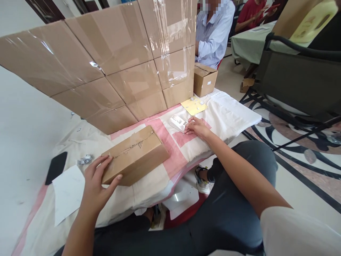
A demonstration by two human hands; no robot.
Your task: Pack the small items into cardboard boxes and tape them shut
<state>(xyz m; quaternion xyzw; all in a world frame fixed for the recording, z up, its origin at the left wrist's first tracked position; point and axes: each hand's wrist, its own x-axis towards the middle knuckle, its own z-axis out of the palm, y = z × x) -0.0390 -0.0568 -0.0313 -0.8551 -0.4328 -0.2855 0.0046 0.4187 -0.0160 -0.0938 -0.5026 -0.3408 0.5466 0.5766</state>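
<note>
Our left hand [98, 183], fingers spread, rests on a brown cardboard box [138, 154], top scuffed; our right hand [198, 128] touches a white item [177, 122], pinch unclear.

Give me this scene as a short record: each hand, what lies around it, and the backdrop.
Left hand: spread on the near-left end of a closed cardboard box
Right hand: fingers at a white item, type unclear; grip unclear
Beyond white item: yellow sheet bearing small pieces
Far left: black flat object, white paper
Backdrop: taped cardboard partition
</note>
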